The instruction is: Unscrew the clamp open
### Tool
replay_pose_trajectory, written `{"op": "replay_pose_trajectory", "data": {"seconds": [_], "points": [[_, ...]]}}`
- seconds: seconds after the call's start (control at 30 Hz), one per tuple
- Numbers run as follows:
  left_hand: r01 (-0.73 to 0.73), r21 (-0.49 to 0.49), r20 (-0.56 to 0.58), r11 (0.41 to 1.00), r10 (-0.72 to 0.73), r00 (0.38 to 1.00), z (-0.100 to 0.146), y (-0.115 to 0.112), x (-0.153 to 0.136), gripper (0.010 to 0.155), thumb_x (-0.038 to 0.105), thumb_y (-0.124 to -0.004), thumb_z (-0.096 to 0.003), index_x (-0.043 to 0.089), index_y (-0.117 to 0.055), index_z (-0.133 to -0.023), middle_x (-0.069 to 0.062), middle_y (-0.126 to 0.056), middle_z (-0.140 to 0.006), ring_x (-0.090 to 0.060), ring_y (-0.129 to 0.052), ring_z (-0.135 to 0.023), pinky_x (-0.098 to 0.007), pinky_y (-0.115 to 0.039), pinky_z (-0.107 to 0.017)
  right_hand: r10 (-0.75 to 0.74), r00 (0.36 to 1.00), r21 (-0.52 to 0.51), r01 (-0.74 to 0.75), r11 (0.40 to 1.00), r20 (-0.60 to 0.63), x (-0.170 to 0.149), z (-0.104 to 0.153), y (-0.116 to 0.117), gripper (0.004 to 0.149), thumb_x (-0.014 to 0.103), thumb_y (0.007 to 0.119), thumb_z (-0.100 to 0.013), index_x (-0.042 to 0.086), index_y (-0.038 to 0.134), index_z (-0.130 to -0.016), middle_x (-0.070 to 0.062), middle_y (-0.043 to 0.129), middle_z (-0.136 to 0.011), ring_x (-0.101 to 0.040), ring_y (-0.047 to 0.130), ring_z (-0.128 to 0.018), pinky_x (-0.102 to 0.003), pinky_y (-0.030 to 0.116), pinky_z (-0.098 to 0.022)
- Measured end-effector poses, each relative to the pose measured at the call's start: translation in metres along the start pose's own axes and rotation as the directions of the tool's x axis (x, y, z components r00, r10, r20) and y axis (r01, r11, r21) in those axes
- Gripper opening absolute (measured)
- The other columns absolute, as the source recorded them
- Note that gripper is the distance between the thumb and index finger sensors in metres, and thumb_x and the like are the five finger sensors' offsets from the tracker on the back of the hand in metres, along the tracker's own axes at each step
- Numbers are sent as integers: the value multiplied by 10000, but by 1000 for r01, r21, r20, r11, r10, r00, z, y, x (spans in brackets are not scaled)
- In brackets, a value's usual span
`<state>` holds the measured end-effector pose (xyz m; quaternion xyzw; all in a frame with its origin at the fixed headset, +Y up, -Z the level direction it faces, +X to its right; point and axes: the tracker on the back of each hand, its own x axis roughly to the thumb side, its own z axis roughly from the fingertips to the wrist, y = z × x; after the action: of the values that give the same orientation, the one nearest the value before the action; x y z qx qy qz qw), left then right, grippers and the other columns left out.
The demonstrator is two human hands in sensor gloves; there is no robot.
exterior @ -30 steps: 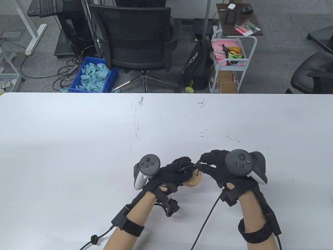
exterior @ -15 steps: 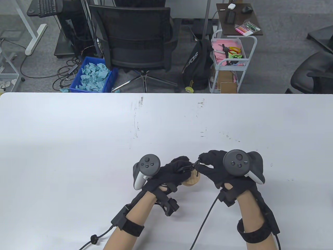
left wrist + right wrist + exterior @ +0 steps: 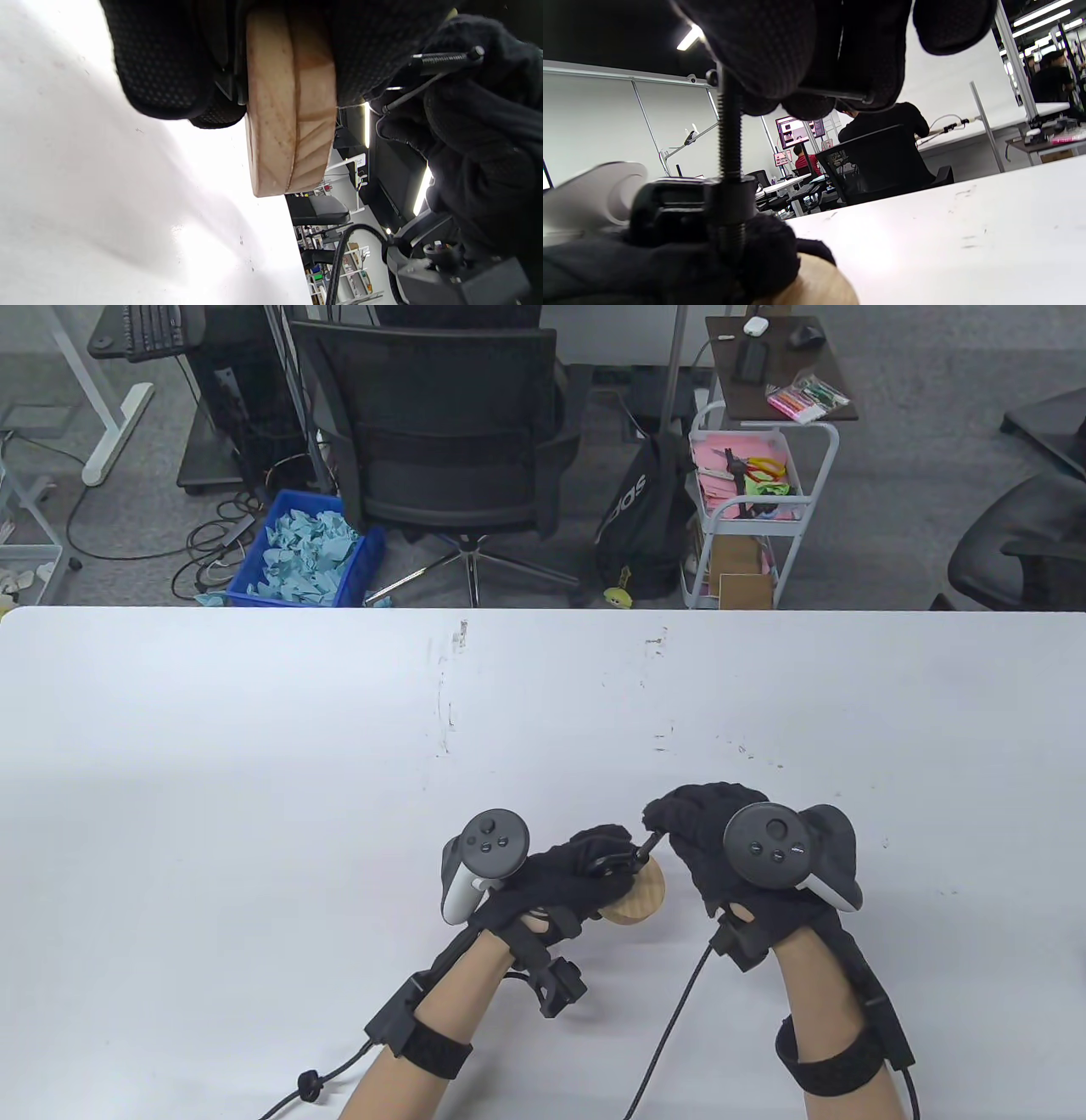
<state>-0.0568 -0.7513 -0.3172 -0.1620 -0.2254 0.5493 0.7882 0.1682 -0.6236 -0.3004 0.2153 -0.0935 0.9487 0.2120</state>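
The left hand (image 3: 564, 878) is keeping a tight grip on the clamp (image 3: 612, 861) and the two round wooden discs (image 3: 640, 895) caught in it, with the fingers wrapped around them. The right hand (image 3: 708, 836) is gripping the thin bar at the top of the clamp's screw (image 3: 649, 844), fingers curled in around it.

The white surface (image 3: 254, 772) is lying wide under both hands, with small dark scuff marks near its middle. The hands are working near its front edge, a little right of the middle.

A grey tracker (image 3: 484, 853) is sitting on the back of the left hand, and another one (image 3: 785, 844) is sitting on the back of the right.

The wooden discs are standing on edge, pressed flat against each other, and sticking out below the left fingers. From the table view I cannot tell if they are touching the surface.

In the right wrist view the dark screw (image 3: 729, 140) is standing upright, going down through the black clamp body (image 3: 670, 203), with the right fingers (image 3: 763, 46) closed over its top.
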Motion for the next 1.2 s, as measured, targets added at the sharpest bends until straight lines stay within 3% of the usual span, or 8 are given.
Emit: {"op": "replay_pose_trajectory", "data": {"seconds": [0.4,0.53,0.6,0.73,0.87,1.03,1.2], "points": [[47,87,-44,995,-43,998,2,9,-5,425,392,-859,-489,301,-804,-901,-93,-615,-1115,-221,-1039,-701,-208,-940,-522,-7,998,-40,4,999,-65,-8,4,-10,488,339,838,-405,262,787,-884,-11,783,-882,-359,842,-794,-604,590,-641],[53,118,-52,992,-47,998,3,12,-4,424,398,-853,-494,306,-798,-904,-89,-609,-1117,-213,-1039,-704,-200,-940,-524,10,996,3,-10,1000,-93,-11,3,-8,507,517,818,-373,230,870,-787,-22,868,-757,-335,915,-658,-580,649,-594],[42,111,-41,993,-38,998,3,11,-3,423,396,-854,-494,304,-799,-904,-89,-609,-1118,-214,-1038,-705,-201,-940,-525,27,991,54,-20,998,-130,-15,3,-5,603,596,768,-370,207,853,-822,-42,852,-785,-353,901,-681,-584,639,-600],[27,72,-18,997,-25,1000,2,8,-3,422,390,-860,-491,303,-805,-900,-85,-615,-1117,-221,-1037,-707,-209,-939,-525,-25,993,52,31,998,-114,-17,1,-2,692,643,745,-354,191,811,-874,-60,817,-828,-369,881,-711,-586,633,-604],[55,55,-22,997,-54,998,0,4,-3,424,390,-862,-488,304,-807,-899,-86,-620,-1115,-221,-1041,-702,-209,-941,-522,-89,993,60,93,994,-72,-13,1,-1,647,592,760,-382,202,780,-898,-52,793,-851,-363,873,-725,-581,634,-608],[40,40,-26,998,-39,999,-1,2,-4,424,384,-865,-486,296,-811,-897,-89,-625,-1111,-227,-1041,-698,-214,-941,-518,-111,993,89,114,990,-32,-8,-1,3,496,383,781,-425,228,768,-896,-31,793,-849,-339,882,-727,-569,645,-608],[32,35,-31,999,-31,999,0,1,-5,427,383,-866,-484,295,-810,-898,-91,-628,-1110,-228,-1042,-696,-214,-942,-517,-123,992,130,121,984,7,-1,-2,6,431,268,764,-431,293,786,-861,-13,772,-873,-340,866,-753,-572,635,-619]]}}
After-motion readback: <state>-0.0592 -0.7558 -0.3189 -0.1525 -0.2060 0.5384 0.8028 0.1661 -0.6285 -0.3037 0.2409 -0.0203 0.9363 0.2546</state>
